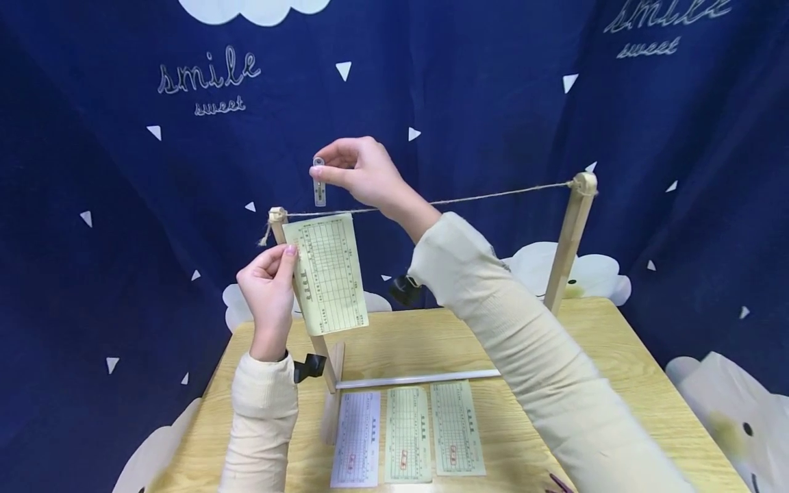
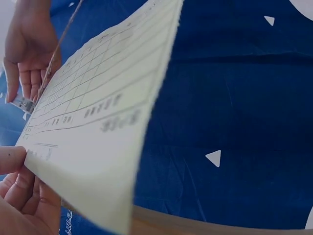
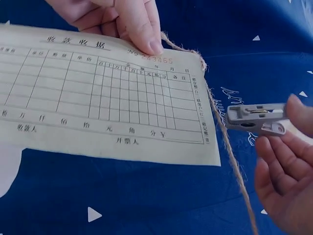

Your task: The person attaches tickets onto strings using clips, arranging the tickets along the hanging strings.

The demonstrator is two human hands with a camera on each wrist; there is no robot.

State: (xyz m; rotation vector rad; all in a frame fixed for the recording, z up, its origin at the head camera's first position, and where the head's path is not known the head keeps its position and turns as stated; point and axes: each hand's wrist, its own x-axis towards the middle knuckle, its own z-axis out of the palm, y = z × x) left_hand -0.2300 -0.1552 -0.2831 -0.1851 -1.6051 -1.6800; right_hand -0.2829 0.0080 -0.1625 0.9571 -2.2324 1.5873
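My left hand (image 1: 268, 291) pinches the left edge of a pale green receipt slip (image 1: 333, 281), whose top edge lies along the twine (image 1: 493, 195) near the left post. Above the twine, my right hand (image 1: 366, 174) holds a grey plastic clothespin (image 1: 319, 188) between thumb and fingers. In the right wrist view the clothespin (image 3: 257, 115) points toward the twine (image 3: 232, 161), beside the slip (image 3: 107, 107); whether it touches the twine I cannot tell. The left wrist view shows the slip (image 2: 93, 112) close up, held at a corner by my left thumb (image 2: 11, 159).
Two wooden posts, left (image 1: 320, 349) and right (image 1: 564, 250), carry the twine over a wooden table (image 1: 419, 342). A white bar (image 1: 419, 378) runs low between them. In front lie a purplish slip (image 1: 356, 438) and two green slips (image 1: 408, 435) (image 1: 457, 428). A dark object (image 1: 559, 483) sits at the front edge.
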